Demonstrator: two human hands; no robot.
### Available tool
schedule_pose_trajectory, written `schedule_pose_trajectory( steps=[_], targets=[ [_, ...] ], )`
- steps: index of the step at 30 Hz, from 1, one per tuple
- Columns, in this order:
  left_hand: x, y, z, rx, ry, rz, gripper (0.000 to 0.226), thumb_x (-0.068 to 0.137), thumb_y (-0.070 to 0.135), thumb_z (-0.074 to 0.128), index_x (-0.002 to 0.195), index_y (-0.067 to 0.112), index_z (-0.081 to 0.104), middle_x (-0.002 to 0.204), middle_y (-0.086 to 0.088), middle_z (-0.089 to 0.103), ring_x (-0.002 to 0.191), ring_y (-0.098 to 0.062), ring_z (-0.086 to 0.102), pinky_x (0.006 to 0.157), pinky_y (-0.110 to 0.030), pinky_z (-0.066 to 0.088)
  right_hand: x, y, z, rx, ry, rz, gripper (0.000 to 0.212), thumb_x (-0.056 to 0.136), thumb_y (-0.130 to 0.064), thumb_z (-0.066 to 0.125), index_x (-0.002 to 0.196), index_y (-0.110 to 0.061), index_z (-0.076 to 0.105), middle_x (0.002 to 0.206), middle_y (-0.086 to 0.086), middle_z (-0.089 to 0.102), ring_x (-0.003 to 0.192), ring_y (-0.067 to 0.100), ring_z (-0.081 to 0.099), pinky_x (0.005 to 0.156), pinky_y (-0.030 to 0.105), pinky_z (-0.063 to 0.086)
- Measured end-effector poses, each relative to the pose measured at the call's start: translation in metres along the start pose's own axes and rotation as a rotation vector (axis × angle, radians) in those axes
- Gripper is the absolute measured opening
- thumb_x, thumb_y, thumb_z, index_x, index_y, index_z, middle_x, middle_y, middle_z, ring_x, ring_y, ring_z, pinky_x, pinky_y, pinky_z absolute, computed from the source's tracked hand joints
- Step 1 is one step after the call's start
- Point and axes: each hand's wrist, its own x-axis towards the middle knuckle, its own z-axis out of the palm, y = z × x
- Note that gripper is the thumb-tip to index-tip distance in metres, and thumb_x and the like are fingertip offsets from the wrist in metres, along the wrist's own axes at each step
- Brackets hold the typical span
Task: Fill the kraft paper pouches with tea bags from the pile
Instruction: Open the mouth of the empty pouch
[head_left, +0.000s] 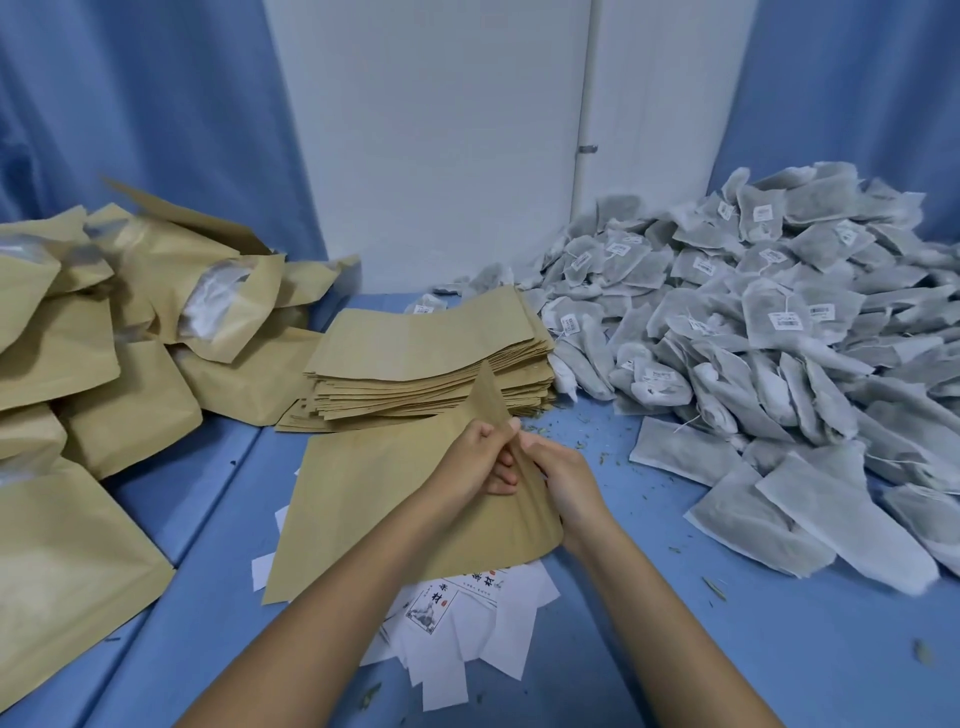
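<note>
Head view, pouch-opening step: note left hand (475, 460) and right hand (563, 480) each pinching one layer at the mouth of the kraft pouch (363, 499), held low at centre over white paper slips (467, 654). Pull gently; likely tear or crumpled mouth under hard pull. Mind the raised flap just in front of the flat pouch stack (431, 358); likely knock and slide. Reach right to the tea bag pile (753, 322) across open tabletop (675, 639). Avoid leftward sweeps toward filled pouches (130, 353) crowding that edge.
</note>
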Motion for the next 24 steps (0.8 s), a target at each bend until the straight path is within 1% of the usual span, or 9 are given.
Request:
schedule_pose_trajectory(
  steps=[3, 8, 13, 15, 17, 19, 21, 22, 24],
  targets=[
    [0.002, 0.003, 0.001, 0.015, -0.005, 0.002, 0.029, 0.092, 0.034, 0.059, 0.086, 0.010, 0.042, 0.071, -0.006, 0.052, 0.054, -0.015, 0.056, 0.053, -0.029, 0.056, 0.000, -0.002, 0.001, 0.009, 0.001, 0.007, 0.025, 0.095, -0.020, 0.052, 0.086, -0.003, 0.068, 0.080, 0.013, 0.064, 0.074, 0.022, 0.060, 0.066, 0.030, 0.050],
    [0.002, 0.004, 0.001, -0.046, -0.025, -0.023, 0.025, 0.094, 0.028, 0.057, 0.085, 0.010, 0.041, 0.068, -0.006, 0.052, 0.049, -0.012, 0.057, 0.053, -0.029, 0.057, 0.001, -0.005, -0.001, 0.013, -0.004, 0.010, 0.027, 0.096, -0.018, 0.050, 0.099, -0.001, 0.070, 0.088, 0.015, 0.069, 0.080, 0.022, 0.065, 0.071, 0.029, 0.053],
    [0.000, 0.003, 0.001, -0.075, -0.056, -0.024, 0.021, 0.096, 0.023, 0.053, 0.084, 0.010, 0.042, 0.066, -0.006, 0.051, 0.051, -0.012, 0.056, 0.056, -0.031, 0.057, 0.002, -0.004, -0.002, 0.033, -0.009, 0.013, 0.027, 0.096, -0.014, 0.047, 0.105, -0.005, 0.071, 0.096, 0.017, 0.070, 0.085, 0.022, 0.066, 0.077, 0.032, 0.053],
    [0.000, 0.005, 0.001, -0.082, -0.057, -0.021, 0.020, 0.098, 0.021, 0.051, 0.083, 0.010, 0.042, 0.066, -0.006, 0.051, 0.051, -0.014, 0.056, 0.056, -0.031, 0.057, 0.003, -0.004, -0.003, 0.016, -0.008, 0.012, 0.029, 0.097, -0.014, 0.045, 0.099, -0.006, 0.072, 0.090, 0.014, 0.070, 0.082, 0.022, 0.065, 0.075, 0.031, 0.052],
    [0.000, 0.006, 0.002, -0.050, -0.054, -0.024, 0.017, 0.099, 0.015, 0.047, 0.084, 0.009, 0.043, 0.068, -0.008, 0.052, 0.054, -0.016, 0.056, 0.056, -0.030, 0.056, 0.002, -0.005, -0.004, -0.086, 0.022, -0.018, 0.032, 0.096, -0.011, 0.042, 0.084, -0.009, 0.072, 0.078, 0.009, 0.068, 0.074, 0.019, 0.061, 0.067, 0.028, 0.050],
    [-0.001, 0.006, 0.003, 0.112, -0.018, 0.045, 0.012, 0.096, 0.007, 0.045, 0.085, 0.006, 0.046, 0.070, -0.011, 0.054, 0.055, -0.016, 0.057, 0.056, -0.027, 0.056, 0.002, -0.006, -0.004, -0.326, 0.067, -0.108, 0.032, 0.093, -0.009, 0.042, 0.079, -0.008, 0.070, 0.070, 0.003, 0.065, 0.065, 0.011, 0.055, 0.061, 0.022, 0.044],
    [-0.002, 0.007, 0.005, 0.324, 0.033, 0.212, 0.012, 0.091, 0.000, 0.045, 0.080, 0.006, 0.045, 0.069, -0.013, 0.054, 0.051, -0.010, 0.057, 0.053, -0.019, 0.049, 0.004, -0.006, -0.004, -0.500, 0.079, -0.166, 0.023, 0.089, -0.012, 0.050, 0.077, -0.007, 0.069, 0.062, -0.002, 0.061, 0.057, 0.007, 0.048, 0.054, 0.020, 0.037],
    [-0.004, 0.008, 0.006, 0.401, 0.044, 0.296, 0.014, 0.089, -0.001, 0.046, 0.077, 0.006, 0.043, 0.067, -0.012, 0.053, 0.049, -0.006, 0.056, 0.051, -0.015, 0.044, 0.005, -0.008, -0.004, -0.527, 0.085, -0.168, 0.019, 0.086, -0.014, 0.055, 0.076, -0.007, 0.070, 0.060, -0.004, 0.061, 0.056, 0.006, 0.048, 0.053, 0.021, 0.037],
    [-0.007, 0.008, 0.006, 0.477, 0.069, 0.410, 0.021, 0.087, -0.001, 0.049, 0.073, 0.011, 0.038, 0.061, -0.005, 0.049, 0.047, -0.002, 0.052, 0.050, -0.014, 0.037, 0.008, -0.014, -0.007, -0.522, 0.109, -0.169, 0.013, 0.083, -0.013, 0.062, 0.075, -0.011, 0.073, 0.064, -0.003, 0.067, 0.062, 0.008, 0.057, 0.059, 0.024, 0.043]
  ],
)
